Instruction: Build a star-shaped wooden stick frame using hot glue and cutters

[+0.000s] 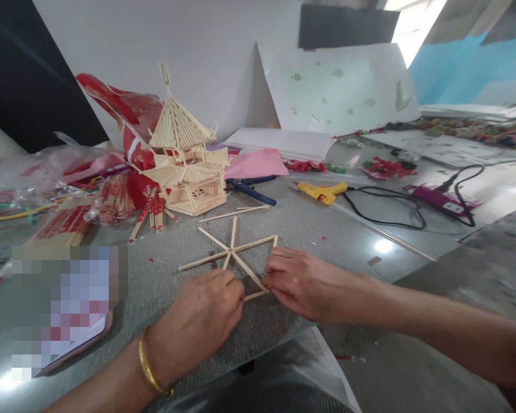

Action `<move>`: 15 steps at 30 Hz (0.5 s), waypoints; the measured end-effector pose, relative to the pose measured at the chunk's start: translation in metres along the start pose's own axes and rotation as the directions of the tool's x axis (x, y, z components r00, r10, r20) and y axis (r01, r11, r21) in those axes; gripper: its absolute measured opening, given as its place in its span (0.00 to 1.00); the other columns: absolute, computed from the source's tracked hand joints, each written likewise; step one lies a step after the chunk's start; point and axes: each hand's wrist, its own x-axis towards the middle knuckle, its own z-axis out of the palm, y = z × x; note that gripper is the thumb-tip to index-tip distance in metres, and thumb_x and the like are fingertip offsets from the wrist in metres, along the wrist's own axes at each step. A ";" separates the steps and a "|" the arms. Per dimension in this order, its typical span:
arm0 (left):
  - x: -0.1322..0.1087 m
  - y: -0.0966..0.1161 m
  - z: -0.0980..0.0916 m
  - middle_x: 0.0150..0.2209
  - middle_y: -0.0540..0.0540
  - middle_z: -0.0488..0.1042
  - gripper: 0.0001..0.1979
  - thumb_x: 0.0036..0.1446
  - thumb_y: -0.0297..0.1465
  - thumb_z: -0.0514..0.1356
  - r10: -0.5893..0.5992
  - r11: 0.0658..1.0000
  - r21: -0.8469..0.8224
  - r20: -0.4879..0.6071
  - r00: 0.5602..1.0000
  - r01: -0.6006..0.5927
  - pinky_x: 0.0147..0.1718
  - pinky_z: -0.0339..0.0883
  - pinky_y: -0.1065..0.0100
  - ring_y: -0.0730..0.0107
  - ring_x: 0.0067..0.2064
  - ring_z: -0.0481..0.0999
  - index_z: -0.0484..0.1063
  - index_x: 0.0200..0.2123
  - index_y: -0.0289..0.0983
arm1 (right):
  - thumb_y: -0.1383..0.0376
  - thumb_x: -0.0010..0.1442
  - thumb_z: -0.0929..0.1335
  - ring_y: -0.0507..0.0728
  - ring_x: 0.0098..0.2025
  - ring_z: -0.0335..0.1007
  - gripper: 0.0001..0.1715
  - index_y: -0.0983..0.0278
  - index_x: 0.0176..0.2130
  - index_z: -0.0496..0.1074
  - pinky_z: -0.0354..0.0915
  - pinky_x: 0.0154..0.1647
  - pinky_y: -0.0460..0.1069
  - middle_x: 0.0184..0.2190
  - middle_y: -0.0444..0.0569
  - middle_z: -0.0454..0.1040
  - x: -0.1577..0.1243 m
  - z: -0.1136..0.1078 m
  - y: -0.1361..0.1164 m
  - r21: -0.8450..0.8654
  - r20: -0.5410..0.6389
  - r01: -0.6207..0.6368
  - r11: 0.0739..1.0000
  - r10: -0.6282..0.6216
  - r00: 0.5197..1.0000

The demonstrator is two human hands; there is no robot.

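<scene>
A spoked frame of thin wooden sticks [231, 250] lies flat on the table, its sticks meeting at one centre. Two outer sticks join spoke ends on its right and near sides. My left hand [212, 304], wearing a gold bangle [148, 361], has its fingers closed at the near spoke and the near outer stick; they hide that corner. At the right-hand corner, the fingers of my right hand [296, 281] are pinched on the frame, covering part of the right outer stick. Behind the frame stands a pagoda model [189, 155] built from similar sticks. Two loose sticks [232, 213] lie between them.
A yellow glue gun [322, 191] with a black cable rests at the back right, near a purple power strip [442, 199]. Blue-handled pliers [253, 188] lie beside the pagoda. Stick bundles [66, 223] and a phone [77, 310] are on the left.
</scene>
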 end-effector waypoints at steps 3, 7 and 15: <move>0.001 0.000 0.000 0.27 0.48 0.71 0.08 0.58 0.23 0.54 -0.001 1.000 0.004 0.017 1.000 0.001 0.30 0.66 0.64 0.66 0.29 0.70 0.70 0.28 0.35 | 0.70 0.64 0.59 0.54 0.35 0.59 0.15 0.68 0.30 0.70 0.58 0.39 0.50 0.27 0.49 0.66 0.000 0.000 0.000 -0.006 0.012 0.008 1.000 -0.008 1.000; -0.001 -0.001 -0.001 0.29 0.47 0.72 0.10 0.60 0.24 0.52 -0.004 0.999 -0.034 0.044 0.999 0.006 0.32 0.64 0.64 0.66 0.31 0.70 0.71 0.29 0.35 | 0.69 0.63 0.60 0.54 0.35 0.60 0.14 0.68 0.30 0.70 0.58 0.40 0.51 0.29 0.50 0.67 -0.002 -0.005 0.000 0.049 0.034 -0.007 0.999 0.005 0.999; 0.000 -0.024 -0.027 0.27 0.52 0.75 0.09 0.59 0.35 0.56 -0.351 0.903 -0.270 -0.015 0.936 0.334 0.29 0.58 0.70 0.71 0.29 0.71 0.73 0.32 0.38 | 0.68 0.64 0.60 0.54 0.35 0.62 0.13 0.67 0.33 0.71 0.60 0.37 0.50 0.30 0.49 0.68 0.007 -0.009 -0.017 0.137 -0.160 -0.089 0.987 0.111 0.981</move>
